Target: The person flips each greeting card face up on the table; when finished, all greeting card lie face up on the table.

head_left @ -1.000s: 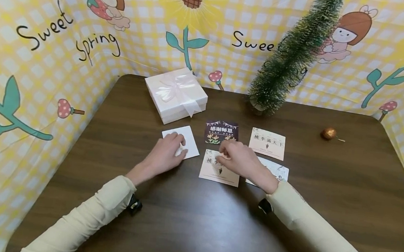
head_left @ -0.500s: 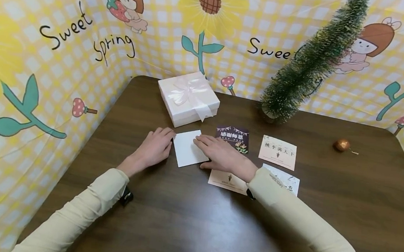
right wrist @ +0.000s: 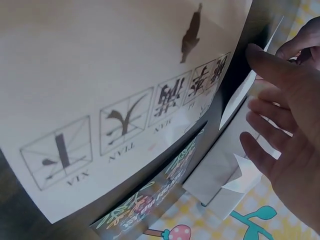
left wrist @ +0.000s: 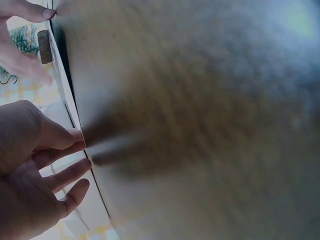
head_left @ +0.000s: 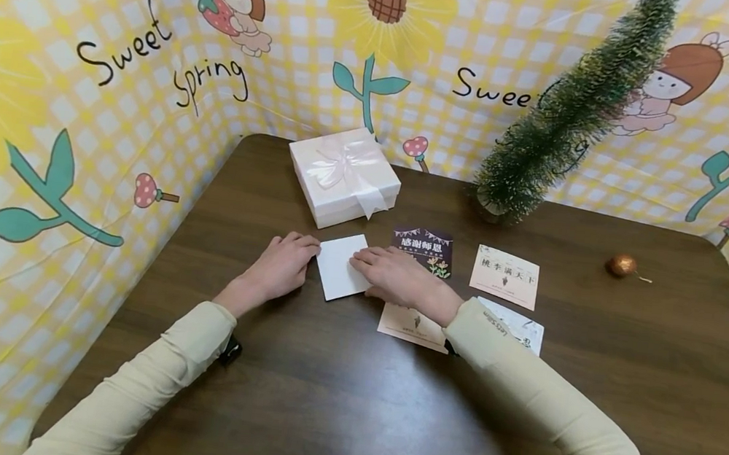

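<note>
A blank white square card (head_left: pixel 339 267) lies on the dark wooden table in front of the ribboned box. My left hand (head_left: pixel 275 266) rests at its left edge, fingertips on the corner side. Over the card's right side lies my right hand (head_left: pixel 402 279), its fingers extended across the top and its thumb at the near edge. The right wrist view shows this hand (right wrist: pixel 290 115) with fingers spread beside the thin white card (right wrist: pixel 237 100). Partly under the right hand are a dark purple card (head_left: pixel 425 241) and a cream card with Chinese characters (head_left: pixel 410 327).
Another cream card (head_left: pixel 505 278) and a white printed card (head_left: pixel 520 327) lie to the right. At the back stand a white gift box (head_left: pixel 342 181) with a ribbon bow and a small green tinsel tree (head_left: pixel 544 142). A copper-coloured ball (head_left: pixel 621 265) sits far right.
My right hand has moved left from above the near cream card onto the white card. My left hand has slid off the card's top to its left edge. The view has shifted left.
</note>
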Demonstrator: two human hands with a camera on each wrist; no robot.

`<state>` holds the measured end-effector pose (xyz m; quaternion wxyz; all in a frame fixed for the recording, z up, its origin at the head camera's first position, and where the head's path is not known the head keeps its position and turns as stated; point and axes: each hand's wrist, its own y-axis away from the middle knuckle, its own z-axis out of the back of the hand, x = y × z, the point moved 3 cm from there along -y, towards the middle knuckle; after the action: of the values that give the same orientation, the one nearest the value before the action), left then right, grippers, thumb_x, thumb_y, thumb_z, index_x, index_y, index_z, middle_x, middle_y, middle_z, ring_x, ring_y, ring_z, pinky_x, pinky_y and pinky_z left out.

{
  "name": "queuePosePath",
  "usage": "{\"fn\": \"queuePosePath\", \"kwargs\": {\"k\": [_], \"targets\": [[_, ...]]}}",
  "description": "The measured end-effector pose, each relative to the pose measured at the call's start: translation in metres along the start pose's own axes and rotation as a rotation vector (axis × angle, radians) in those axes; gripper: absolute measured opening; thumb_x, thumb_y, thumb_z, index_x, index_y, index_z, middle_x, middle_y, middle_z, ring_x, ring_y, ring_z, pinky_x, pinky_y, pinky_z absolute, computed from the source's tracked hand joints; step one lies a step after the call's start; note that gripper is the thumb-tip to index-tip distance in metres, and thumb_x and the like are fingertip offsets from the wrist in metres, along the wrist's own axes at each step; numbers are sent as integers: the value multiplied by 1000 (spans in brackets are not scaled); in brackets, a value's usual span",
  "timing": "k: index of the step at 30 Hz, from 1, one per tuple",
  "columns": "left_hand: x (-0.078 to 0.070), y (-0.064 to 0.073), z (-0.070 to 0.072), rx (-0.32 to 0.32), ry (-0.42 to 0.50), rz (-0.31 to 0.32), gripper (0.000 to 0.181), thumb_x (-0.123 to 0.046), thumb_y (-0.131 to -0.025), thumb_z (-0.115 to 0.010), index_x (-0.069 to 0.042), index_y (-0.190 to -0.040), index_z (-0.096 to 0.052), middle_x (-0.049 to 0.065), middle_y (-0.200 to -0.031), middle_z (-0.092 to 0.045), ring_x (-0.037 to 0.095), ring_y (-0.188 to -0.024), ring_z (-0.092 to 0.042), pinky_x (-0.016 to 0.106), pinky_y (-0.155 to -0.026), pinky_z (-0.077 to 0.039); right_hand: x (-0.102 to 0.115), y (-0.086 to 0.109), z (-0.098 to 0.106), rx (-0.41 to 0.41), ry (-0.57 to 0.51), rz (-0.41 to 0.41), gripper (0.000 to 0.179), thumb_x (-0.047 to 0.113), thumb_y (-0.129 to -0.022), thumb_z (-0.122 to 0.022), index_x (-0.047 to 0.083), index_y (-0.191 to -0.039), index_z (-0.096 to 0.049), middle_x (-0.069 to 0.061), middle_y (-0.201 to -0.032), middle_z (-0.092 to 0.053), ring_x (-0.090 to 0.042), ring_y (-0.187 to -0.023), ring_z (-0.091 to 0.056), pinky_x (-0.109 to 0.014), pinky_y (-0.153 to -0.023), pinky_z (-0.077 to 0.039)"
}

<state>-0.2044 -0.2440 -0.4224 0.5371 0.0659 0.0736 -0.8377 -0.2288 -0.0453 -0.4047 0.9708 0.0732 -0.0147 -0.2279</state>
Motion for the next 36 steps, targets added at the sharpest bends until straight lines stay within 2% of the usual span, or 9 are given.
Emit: {"fn": "queuePosePath", "kwargs": {"k": [3,7,13,17,21,25,31,34,36], "targets": [[0,1,0,-5,1,-8,32,5,-89,-52,3,-119,-64,16,-127,-61,38,-115,-53,55,-86,-43,-1,3,0,-49,-11,34,40,25,-97,-62,7,-132,-58,-7,-134,-60,-25,-124,-54,-43,-102,-43],[0,2,1,-19,-3,-31,32,3,-88,-54,4,-119,-62,17,-125,-61,38,-114,-54,55,-85,-44,-3,8,3,-182,-54,83,22,18,-99,-58,10,-117,-66,-3,-118,-68,-22,-110,-63,-39,-95,-48],[-4,3,1,-46,71,-40,31,-9,-91,-64,-1,-120,-61,14,-120,-63,33,-113,-54,50,-85,-41,-11,14,12,-392,-77,75,20,10,-99,-55,8,-115,-67,-5,-110,-71,-22,-103,-66,-38,-93,-50],[-9,1,2,-137,129,-61,25,-14,-90,-69,-6,-112,-64,9,-111,-66,28,-105,-58,45,-81,-41,-14,16,19,-468,-48,54,19,8,-99,-54,10,-112,-67,-3,-108,-72,-20,-101,-67,-37,-93,-48],[-14,-1,5,-243,165,-91,13,-12,-89,-69,-8,-101,-67,4,-97,-68,24,-91,-61,41,-74,-42,-16,19,24,-472,-81,21,24,3,-96,-54,10,-116,-66,-2,-110,-72,-20,-103,-66,-38,-96,-46],[-19,-1,10,-297,188,-101,3,-10,-91,-66,-8,-93,-67,2,-86,-66,22,-81,-62,38,-68,-41,-18,21,28,-495,-183,-22,24,7,-97,-56,9,-119,-66,-4,-110,-71,-20,-100,-67,-38,-90,-47],[-25,0,16,-321,245,-62,5,-8,-89,-68,-5,-87,-65,6,-81,-66,21,-70,-59,39,-66,-44,-23,25,31,-580,-417,-86,40,20,-96,-64,6,-132,-55,-9,-111,-70,-13,-75,-64,-32,-69,-51],[-27,-1,18,-319,315,-39,4,-7,-89,-68,-4,-90,-66,10,-85,-69,21,-71,-62,40,-67,-49,-26,28,28,-581,-534,-149,48,23,-94,-67,8,-136,-49,-7,-102,-71,-12,-71,-62,-29,-62,-50],[-28,-2,20,-317,363,-31,5,-6,-89,-68,-3,-93,-67,12,-90,-71,22,-76,-64,40,-69,-51,-28,29,26,-577,-598,-182,45,22,-93,-68,10,-133,-50,-5,-93,-69,-13,-72,-62,-29,-62,-49]]}}
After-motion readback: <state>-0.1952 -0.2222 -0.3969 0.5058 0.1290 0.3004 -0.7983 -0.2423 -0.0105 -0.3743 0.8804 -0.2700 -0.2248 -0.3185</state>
